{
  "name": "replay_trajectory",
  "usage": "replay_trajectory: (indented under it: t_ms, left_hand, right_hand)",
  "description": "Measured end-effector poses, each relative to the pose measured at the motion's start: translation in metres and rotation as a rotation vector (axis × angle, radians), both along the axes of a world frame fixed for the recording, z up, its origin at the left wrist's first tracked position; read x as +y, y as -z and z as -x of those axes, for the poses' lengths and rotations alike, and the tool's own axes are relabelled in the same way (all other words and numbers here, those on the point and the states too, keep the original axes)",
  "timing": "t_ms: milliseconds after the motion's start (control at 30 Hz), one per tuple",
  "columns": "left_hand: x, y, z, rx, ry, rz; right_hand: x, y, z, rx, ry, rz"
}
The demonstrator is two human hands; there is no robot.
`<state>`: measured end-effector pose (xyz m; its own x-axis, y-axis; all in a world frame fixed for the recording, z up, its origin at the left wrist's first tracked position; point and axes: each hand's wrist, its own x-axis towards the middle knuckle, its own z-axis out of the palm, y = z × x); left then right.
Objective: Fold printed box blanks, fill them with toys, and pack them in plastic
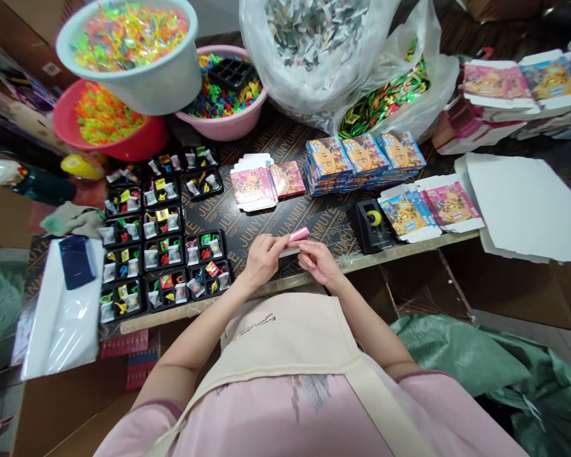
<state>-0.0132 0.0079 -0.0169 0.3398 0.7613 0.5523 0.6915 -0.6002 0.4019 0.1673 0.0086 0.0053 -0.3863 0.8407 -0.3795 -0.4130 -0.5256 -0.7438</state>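
A small pink-and-white cardboard box [298, 235] is held edge-on between both hands, just above the table's front edge. My left hand [262, 259] is closed on its left side, with the fingers across the top. At its right end, the curled fingers of my right hand [320, 260] grip the lower white edge. Most of the box is hidden by the fingers. Beyond the hands lie a pink flattened carton [253, 184] and a closed pink box [288, 179]. Black trays [162, 252] with small toys and wrapped pieces sit in rows to the left.
Stacked blue boxes [328, 162] stand at the back. To the right are a black holder [370, 225], flat blue cartons [406, 212] and white card [528, 203]. Tubs of plastic toys, such as a pale blue tub [166, 82], and a plastic bag [266, 76] line the rear.
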Motion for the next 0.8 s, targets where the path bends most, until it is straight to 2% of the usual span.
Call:
replay_trajectory:
  t_ms: [167,333,467,533,600,667,733,800]
  left_hand:
    - [0.001,-0.007,-0.005,0.068,-0.015,0.079]
    - [0.006,-0.008,-0.025,-0.077,-0.126,0.159]
    - [0.021,-0.01,-0.02,-0.37,-0.182,0.282]
    - [0.027,-0.011,-0.008,-0.598,-0.198,0.372]
    - [0.028,-0.012,0.008,-0.758,-0.157,0.488]
    - [0.025,-0.015,0.025,-0.782,-0.066,0.639]
    - [0.021,-0.019,0.04,-0.694,0.063,0.796]
    - [0.017,-0.022,0.05,-0.594,0.213,0.905]
  right_hand:
    - [0.003,0.004,0.001,-0.128,0.001,-0.042]
    - [0.002,0.012,-0.009,-0.602,0.054,-0.348]
    - [-0.004,0.027,-0.027,-0.936,0.316,-0.507]
    - [-0.006,0.036,-0.035,-0.969,0.369,-0.51]
    - [-0.009,0.043,-0.038,-0.876,0.265,-0.473]
    - [-0.012,0.046,-0.037,-0.785,0.157,-0.468]
    - [-0.015,0.044,-0.034,-0.824,0.143,-0.575]
    - [-0.017,0.04,-0.033,-0.922,0.17,-0.78]
